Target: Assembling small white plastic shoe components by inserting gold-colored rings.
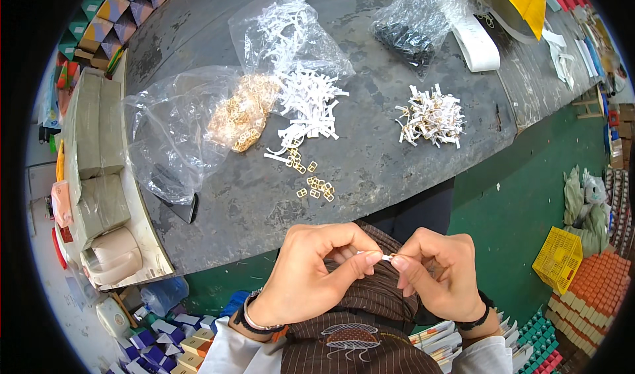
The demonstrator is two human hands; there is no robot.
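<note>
Leftward on the counter (pixel 218 236), one limp clear bag (pixel 164 126), partly draped over a dark slab (pixel 183 210). Next along, bagged gold buckles (pixel 241 113), close against a pile of white strips (pixel 305 109); too tangled to tell exactly where touching. Just in front, loose buckles (pixel 315 185) scattered near the counter's edge. Nearer the body, clear of that edge, left hand (pixel 314 275), grip clamped on a small white piece (pixel 386 257) between thumb and forefinger. Held in the air between both hands, above the dark apron (pixel 377 296), that same piece; too small and too covered to tell of any buckle threaded on. Farther right on the counter, well apart from the pile, a heap of short white bits (pixel 433 116) with gold glints. Below that, right hand (pixel 443 273), thumb and forefinger pinched together on the piece's other end. Could slip free and drop onto apron or floor (pixel 489 199) with too slack a pinch; could twist or sit askew with an uneven pull from either side. Could also spill loose buckles with a careless forward sweep, because of so little counter in front of them.
</note>
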